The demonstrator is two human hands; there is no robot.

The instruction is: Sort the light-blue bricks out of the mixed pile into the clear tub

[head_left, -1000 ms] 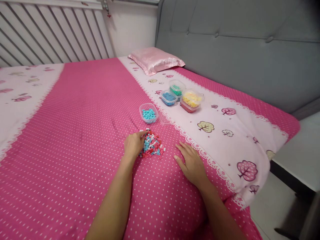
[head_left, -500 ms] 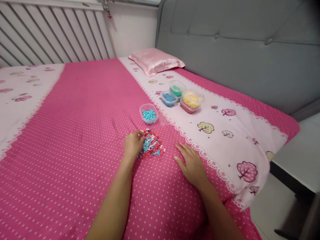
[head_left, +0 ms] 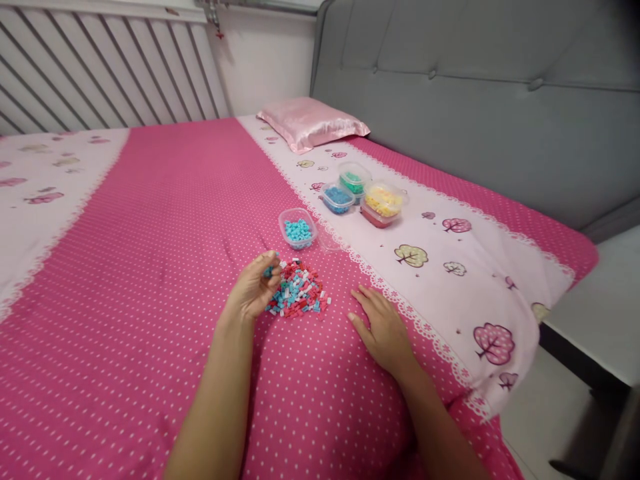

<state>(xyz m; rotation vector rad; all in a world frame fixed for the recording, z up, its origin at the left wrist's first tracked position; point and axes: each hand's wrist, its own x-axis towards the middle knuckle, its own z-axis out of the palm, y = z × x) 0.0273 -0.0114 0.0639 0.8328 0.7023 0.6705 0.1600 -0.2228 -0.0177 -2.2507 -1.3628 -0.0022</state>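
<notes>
A small pile of red, white and light blue bricks lies on the pink dotted bedsheet. My left hand hovers just left of the pile, fingers curled, pinching a small light blue brick. My right hand rests flat on the sheet to the right of the pile, fingers spread, holding nothing. A clear tub of light blue bricks stands just beyond the pile.
Further back on the pale strip stand tubs of blue bricks, green bricks, and yellow bricks stacked on a red one. A pink pillow lies by the grey headboard. The bed's edge drops at right.
My left hand has lifted off the pile and drawn back to the left with a light blue brick pinched in its fingers. The right hand has stayed put.
</notes>
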